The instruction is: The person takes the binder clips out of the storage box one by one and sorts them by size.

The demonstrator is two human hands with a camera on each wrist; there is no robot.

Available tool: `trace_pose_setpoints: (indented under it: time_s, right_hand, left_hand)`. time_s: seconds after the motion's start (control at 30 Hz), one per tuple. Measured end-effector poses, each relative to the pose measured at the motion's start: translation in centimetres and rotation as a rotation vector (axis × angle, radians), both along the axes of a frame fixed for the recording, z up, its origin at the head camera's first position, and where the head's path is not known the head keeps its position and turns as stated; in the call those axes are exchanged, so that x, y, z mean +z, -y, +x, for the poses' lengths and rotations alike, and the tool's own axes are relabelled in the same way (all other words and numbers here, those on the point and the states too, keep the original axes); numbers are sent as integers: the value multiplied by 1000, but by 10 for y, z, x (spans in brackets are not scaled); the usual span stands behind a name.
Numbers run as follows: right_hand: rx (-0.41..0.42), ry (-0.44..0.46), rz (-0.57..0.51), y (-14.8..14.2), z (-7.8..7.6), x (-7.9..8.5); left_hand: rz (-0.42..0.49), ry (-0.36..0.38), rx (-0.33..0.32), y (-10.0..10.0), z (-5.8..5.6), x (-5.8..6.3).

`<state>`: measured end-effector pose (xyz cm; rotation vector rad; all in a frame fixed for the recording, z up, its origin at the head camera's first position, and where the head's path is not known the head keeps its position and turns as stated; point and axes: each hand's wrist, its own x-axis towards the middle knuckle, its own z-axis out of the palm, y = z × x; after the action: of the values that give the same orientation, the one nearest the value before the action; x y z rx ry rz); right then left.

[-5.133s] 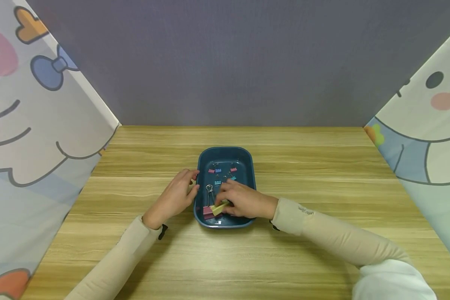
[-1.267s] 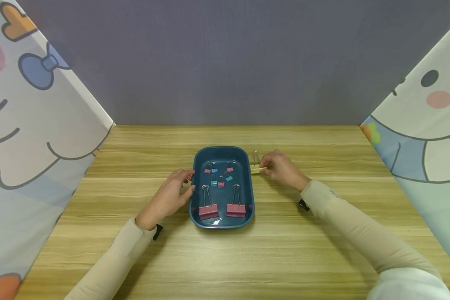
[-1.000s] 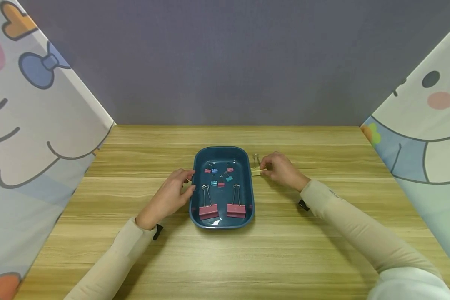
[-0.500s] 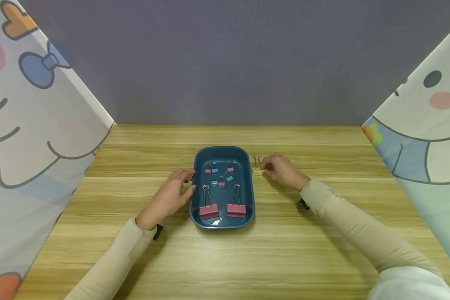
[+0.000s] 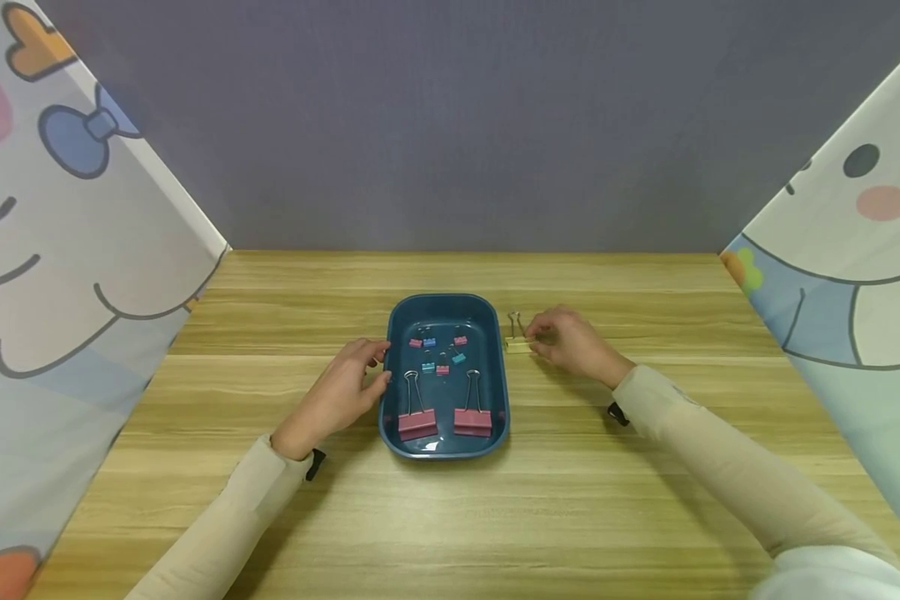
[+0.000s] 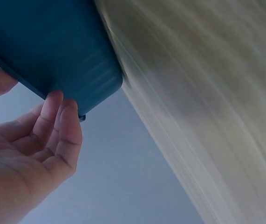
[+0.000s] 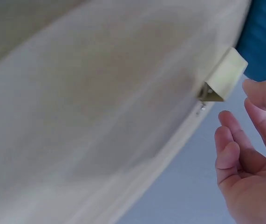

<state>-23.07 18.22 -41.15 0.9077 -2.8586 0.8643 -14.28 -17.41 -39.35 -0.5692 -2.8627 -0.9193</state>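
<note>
Right hand (image 5: 570,343) has backed off slightly rightward since half a second ago; pale yellow metal binder clip (image 5: 517,345), inside the dark blue rounded-rectangular plastic tray (image 5: 446,400) in the oldest frame, now sits on the wood-grain desk (image 5: 570,500), just beside the tray's right wall, toward the desk's back edge. Right grip narrow, thumb and fingertips near the clip but apart from it in the right wrist view. Left hand (image 5: 337,392) rests fingertips on the tray's left side, grip loosely spread. Tray sits between the desk's left and right edges. Inside, near end: two large pink binder clips (image 5: 472,422), handles toward the desk's back edge. Farther in: three small pink binder clips (image 5: 460,341), two small teal binder clips (image 5: 458,359), one small blue binder clip (image 5: 429,342). Grey panel (image 5: 450,125) stands along the back edge.
</note>
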Motion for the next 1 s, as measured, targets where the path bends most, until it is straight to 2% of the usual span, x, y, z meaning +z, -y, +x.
trace_pose_setpoints:
  time_s: [0.13, 0.5, 0.8, 1.0]
  right_hand:
    - [-2, -16, -11, 0, 6, 8]
    - [43, -132, -63, 3, 23, 28]
    - [166, -254, -156, 11, 34, 36]
    - [193, -283, -166, 18, 40, 41]
  left_hand:
    - [-4, 0, 3, 0, 1, 0]
    - [3, -17, -4, 0, 1, -2]
    - [7, -20, -4, 0, 0, -3]
    - [2, -21, -3, 0, 0, -4]
